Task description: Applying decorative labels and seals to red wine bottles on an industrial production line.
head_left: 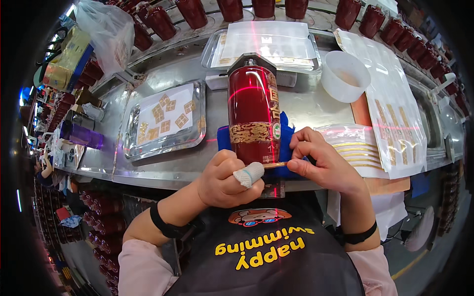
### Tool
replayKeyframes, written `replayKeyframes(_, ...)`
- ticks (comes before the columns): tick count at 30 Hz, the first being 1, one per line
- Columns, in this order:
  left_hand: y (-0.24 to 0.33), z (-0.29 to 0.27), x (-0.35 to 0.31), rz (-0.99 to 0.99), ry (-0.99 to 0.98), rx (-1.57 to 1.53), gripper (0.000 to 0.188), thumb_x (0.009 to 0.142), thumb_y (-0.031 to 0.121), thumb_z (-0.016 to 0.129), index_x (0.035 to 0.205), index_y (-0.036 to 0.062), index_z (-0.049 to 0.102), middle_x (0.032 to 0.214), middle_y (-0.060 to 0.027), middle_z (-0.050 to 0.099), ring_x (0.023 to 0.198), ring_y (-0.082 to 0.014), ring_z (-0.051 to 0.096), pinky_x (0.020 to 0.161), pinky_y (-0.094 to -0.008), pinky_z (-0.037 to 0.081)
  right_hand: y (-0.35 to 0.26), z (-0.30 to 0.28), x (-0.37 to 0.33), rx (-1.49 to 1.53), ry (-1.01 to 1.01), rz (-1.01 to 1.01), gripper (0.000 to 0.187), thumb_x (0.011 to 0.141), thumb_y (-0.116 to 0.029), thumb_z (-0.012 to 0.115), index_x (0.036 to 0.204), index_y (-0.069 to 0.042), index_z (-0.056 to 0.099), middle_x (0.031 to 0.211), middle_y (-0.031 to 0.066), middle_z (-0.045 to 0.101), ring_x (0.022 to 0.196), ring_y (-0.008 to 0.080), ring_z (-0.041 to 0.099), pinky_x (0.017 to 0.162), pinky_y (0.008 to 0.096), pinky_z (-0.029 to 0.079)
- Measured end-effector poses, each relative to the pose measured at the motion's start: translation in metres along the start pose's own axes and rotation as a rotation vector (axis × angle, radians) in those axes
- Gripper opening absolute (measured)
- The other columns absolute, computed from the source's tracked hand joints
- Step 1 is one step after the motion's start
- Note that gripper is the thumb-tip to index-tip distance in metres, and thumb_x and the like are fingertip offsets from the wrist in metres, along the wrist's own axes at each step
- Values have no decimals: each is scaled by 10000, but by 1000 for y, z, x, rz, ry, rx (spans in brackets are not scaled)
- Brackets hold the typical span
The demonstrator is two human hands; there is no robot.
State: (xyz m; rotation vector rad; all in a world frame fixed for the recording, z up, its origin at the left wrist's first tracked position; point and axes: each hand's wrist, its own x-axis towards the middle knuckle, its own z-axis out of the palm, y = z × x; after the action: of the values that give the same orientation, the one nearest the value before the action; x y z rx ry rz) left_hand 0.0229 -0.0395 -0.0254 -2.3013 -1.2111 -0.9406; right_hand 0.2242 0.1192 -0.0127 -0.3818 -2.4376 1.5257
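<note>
A dark red bottle point(251, 104) with gold lettering and a gold patterned band lies on blue cloth point(285, 129), its dark angular top pointing away from me. My left hand point(228, 180) is closed at the bottle's near end, gripping its lower left edge; a pale wrap covers one finger, and the fingertips are partly hidden. A thin gold strip point(274, 165) runs along the near rim of the bottle. Its right end is pinched between the thumb and fingers of my right hand point(321, 160), beside the base.
At left, a metal tray point(197, 123) holds square gold stickers on white paper. Another tray point(317, 58) with sheets stands behind the bottle. To the right are a white tub point(345, 76), gold strips on backing point(353, 148) and a long white sheet point(390, 93). Red bottles point(191, 12) line the back.
</note>
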Motion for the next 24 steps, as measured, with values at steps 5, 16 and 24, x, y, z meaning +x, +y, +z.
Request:
replayKeyframes(5, 2, 6, 1, 22, 10, 122, 231, 528, 121, 705, 737, 186, 631, 1028, 60, 552, 775, -164, 471, 676, -323, 383, 2, 1, 1, 7, -10, 11, 200, 846, -224, 691, 807, -48, 605, 992, 101, 488, 992, 277, 439, 907, 361, 369)
replayKeyframes(16, 3, 1, 0, -26, 38, 27, 214, 581, 89, 725, 764, 175, 656, 1047, 21, 581, 749, -166, 510, 627, -319, 401, 3, -2, 1, -23, -52, 5, 232, 874, -235, 686, 830, -39, 572, 1046, 75, 455, 1003, 204, 437, 881, 308, 370)
replayKeyframes(24, 0, 1, -1, -62, 46, -71, 273, 539, 60, 749, 777, 160, 660, 1029, 17, 580, 756, -177, 517, 629, -326, 396, 0, -5, -2, -20, -39, -7, 221, 873, -227, 684, 836, -38, 575, 1049, 74, 463, 1006, 204, 438, 885, 311, 365)
